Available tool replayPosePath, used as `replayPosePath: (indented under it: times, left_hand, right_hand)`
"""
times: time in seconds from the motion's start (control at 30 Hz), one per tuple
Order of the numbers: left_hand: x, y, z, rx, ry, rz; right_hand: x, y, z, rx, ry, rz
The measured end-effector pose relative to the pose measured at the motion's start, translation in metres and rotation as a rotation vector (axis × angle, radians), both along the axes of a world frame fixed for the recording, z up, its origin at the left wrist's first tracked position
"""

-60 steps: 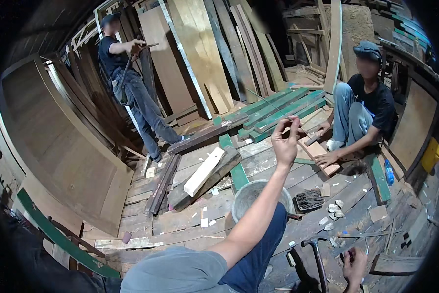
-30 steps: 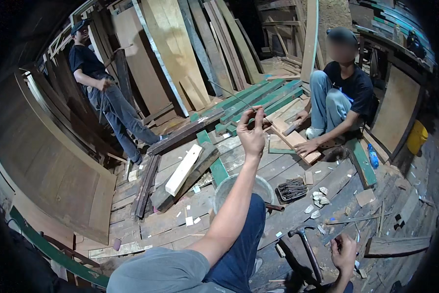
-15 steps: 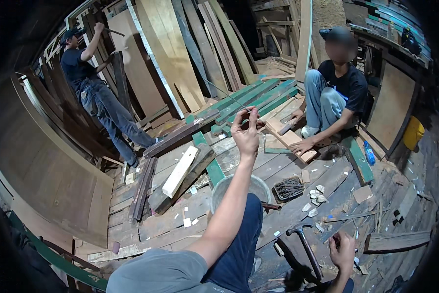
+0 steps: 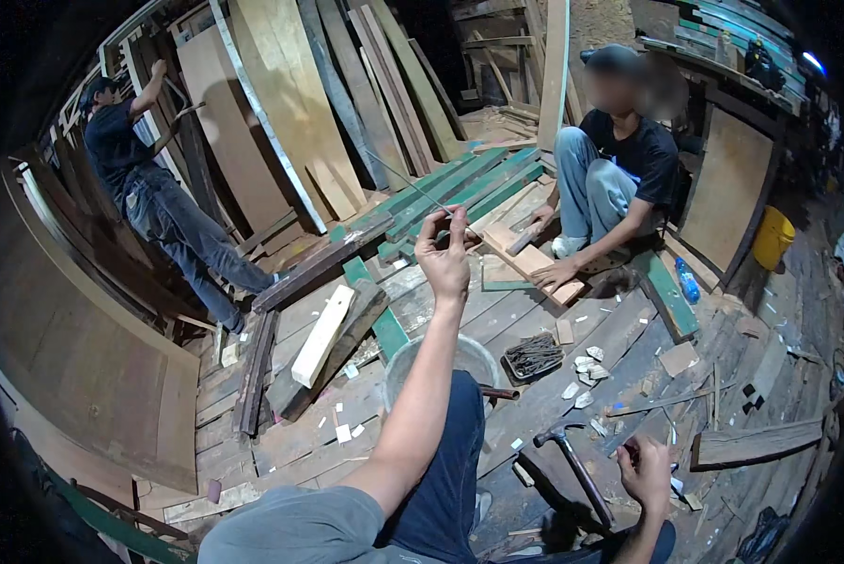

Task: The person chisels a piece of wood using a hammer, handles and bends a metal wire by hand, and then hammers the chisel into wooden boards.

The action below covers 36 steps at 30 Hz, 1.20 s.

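Left hand (image 4: 444, 254) lower; yellow bucket (image 4: 773, 237) rightward

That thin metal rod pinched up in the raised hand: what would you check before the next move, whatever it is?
1. Grip on the thin rod: left hand pinches its near end with the fingertips. Ok.
2. Rod's far tip: points up and away over the green planks, touching no one. Ok.
3. Hammer: on the floor, right hand beside its handle; whether gripped, cannot tell.
4. Seated person just beyond the raised hand: close. Not ok.
5. Tray of nails nearby on the floor. Ok.
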State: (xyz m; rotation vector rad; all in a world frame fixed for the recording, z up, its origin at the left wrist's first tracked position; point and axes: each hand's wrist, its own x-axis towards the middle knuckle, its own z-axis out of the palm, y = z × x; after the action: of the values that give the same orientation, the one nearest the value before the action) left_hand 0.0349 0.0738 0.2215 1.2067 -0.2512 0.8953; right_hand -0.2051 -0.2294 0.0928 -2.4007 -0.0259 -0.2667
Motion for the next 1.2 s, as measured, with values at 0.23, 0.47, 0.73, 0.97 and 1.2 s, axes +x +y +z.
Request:
replayPosePath:
  times: [0.23, 0.47, 0.73, 0.97, 1.2]
  left_hand:
    - [-0.002, -0.031, -0.013, 0.157, 0.329, -0.534]
    - [-0.046, -0.091, -0.01, 0.595, 0.535, -1.032]
    - [-0.086, -0.139, -0.032, 0.845, 0.565, -1.332]
    - [-0.102, -0.15, -0.06, 0.887, 0.605, -1.331]
    - [0.052, -0.179, 0.008, 1.114, 0.275, -0.759]
  right_hand:
    - [-0.004, -0.002, 0.006, -0.049, -0.006, -0.017]
    - [0.008, -0.005, 0.006, 0.088, -0.021, 0.025]
    - [0.002, 0.004, 0.018, 0.378, -0.089, 0.103]
    - [0.007, 0.014, 0.013, 0.41, -0.055, 0.151]
    - [0.021, 0.007, -0.007, 0.411, -0.07, 0.015]
